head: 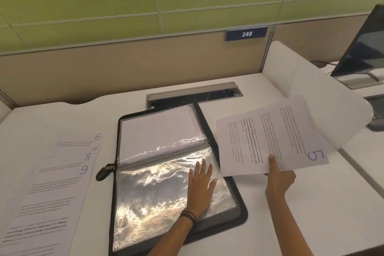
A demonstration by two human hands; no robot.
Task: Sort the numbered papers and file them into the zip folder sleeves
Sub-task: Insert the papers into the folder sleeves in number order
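Note:
A black zip folder (241,212) lies open in the middle of the white desk, its shiny clear sleeves (158,197) facing up. The far half shows a sleeve with a white sheet (158,129) inside. My left hand (200,185) rests flat, fingers straight, on the near sleeve's right part. My right hand (278,178) pinches the near edge of the paper marked 5 (270,137), held just above the desk to the right of the folder. A fanned stack of papers marked 6, 7, 8 and 9 (54,185) lies at the left.
A cable slot (195,94) is set into the desk behind the folder. A white divider (307,81) stands at the right, with a dark monitor (361,45) beyond it. A tan partition with a sign reading 248 (246,34) closes the back.

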